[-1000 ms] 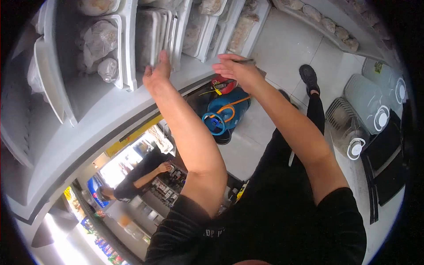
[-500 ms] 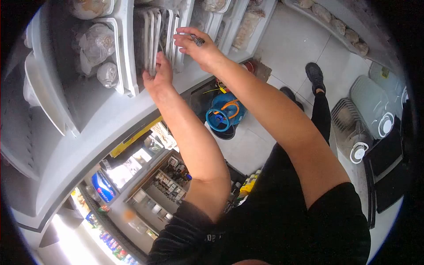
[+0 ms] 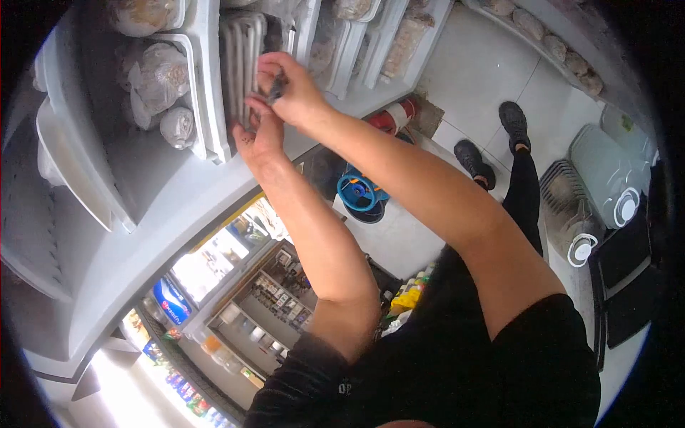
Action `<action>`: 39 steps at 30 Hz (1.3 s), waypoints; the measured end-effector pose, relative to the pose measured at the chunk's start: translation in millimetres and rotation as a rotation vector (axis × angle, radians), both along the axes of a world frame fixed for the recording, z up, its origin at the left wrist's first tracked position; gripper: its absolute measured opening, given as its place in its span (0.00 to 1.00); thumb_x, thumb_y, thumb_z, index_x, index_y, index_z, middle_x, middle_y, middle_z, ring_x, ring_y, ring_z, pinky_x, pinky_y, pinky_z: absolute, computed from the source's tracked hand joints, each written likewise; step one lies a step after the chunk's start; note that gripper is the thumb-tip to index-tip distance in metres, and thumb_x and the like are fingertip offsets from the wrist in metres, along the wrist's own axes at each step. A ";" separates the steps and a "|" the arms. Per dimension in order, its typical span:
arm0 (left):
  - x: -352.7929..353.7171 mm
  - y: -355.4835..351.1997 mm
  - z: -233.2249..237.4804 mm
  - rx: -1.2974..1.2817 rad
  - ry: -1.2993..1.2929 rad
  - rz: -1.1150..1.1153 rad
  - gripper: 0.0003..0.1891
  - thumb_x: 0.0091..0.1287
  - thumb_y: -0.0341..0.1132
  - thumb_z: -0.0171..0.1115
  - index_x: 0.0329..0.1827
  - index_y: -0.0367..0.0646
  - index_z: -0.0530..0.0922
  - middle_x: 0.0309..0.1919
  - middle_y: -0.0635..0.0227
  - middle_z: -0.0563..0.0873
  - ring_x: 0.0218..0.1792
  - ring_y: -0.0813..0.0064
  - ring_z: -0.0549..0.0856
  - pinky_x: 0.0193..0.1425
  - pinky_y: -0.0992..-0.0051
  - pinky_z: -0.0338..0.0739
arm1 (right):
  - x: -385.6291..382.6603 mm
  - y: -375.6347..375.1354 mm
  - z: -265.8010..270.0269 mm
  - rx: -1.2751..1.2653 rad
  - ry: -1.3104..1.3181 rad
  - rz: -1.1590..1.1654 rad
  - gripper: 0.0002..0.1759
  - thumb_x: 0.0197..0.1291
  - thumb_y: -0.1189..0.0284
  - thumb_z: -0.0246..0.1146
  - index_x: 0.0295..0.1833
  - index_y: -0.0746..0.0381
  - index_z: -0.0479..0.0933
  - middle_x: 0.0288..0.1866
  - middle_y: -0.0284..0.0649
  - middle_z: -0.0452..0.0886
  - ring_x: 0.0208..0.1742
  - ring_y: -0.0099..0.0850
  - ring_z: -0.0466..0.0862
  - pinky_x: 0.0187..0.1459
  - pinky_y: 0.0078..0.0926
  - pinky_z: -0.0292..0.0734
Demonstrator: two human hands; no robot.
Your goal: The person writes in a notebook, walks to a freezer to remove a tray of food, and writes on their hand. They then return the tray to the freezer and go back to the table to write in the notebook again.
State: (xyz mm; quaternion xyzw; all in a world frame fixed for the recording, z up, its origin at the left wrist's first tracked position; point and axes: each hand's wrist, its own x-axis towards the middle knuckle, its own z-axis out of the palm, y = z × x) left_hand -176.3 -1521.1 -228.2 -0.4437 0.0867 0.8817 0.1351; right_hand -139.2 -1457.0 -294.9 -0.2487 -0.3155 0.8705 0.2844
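Note:
Several thin white trays (image 3: 241, 68) stand close together in an open white shelf compartment, slightly blurred. My left hand (image 3: 260, 137) is curled round their near ends, thumb and fingers on either side. Just above it, my right hand (image 3: 291, 91) bends its fingers against the right side of the same trays, the two hands almost meeting. A small dark patch (image 3: 277, 85) shows on the right hand near the fingers; I cannot tell whether it is an object or a mark.
Clear-wrapped food bundles (image 3: 158, 75) fill the compartment to the left. A blue gas cylinder (image 3: 360, 191) and a red cylinder-like object (image 3: 394, 115) stand on the floor below. Large clear bottles (image 3: 605, 175) are at the right. A blue package (image 3: 171, 299) sits low on the left.
My right hand has moved left and down, from beside the trays onto them, and its fingers have curled. The trays have bunched together toward the left, with a gap on their right.

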 end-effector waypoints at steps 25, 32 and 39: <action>5.2 -0.8 -21.2 0.130 0.013 0.057 0.29 0.59 0.38 0.69 0.62 0.44 0.67 0.53 0.49 0.72 0.53 0.58 0.74 0.41 0.67 0.87 | 27.8 42.8 -17.8 0.363 -0.229 -0.048 0.12 0.58 0.73 0.66 0.46 0.65 0.77 0.32 0.38 0.84 0.34 0.22 0.81 0.37 0.20 0.76; 15.2 -11.9 -45.2 0.012 0.073 -0.015 0.29 0.63 0.33 0.66 0.65 0.44 0.63 0.52 0.53 0.72 0.53 0.53 0.76 0.49 0.62 0.85 | 11.3 36.9 -1.2 0.460 -0.245 -0.066 0.16 0.54 0.72 0.69 0.47 0.66 0.76 0.31 0.39 0.84 0.32 0.22 0.82 0.35 0.19 0.76; 27.3 2.1 -24.6 -0.356 0.014 -0.020 0.25 0.62 0.35 0.67 0.57 0.33 0.66 0.43 0.61 0.74 0.51 0.57 0.79 0.56 0.58 0.82 | -8.4 29.4 12.1 0.245 -0.265 0.007 0.21 0.53 0.72 0.70 0.50 0.70 0.72 0.34 0.43 0.84 0.29 0.24 0.82 0.29 0.19 0.77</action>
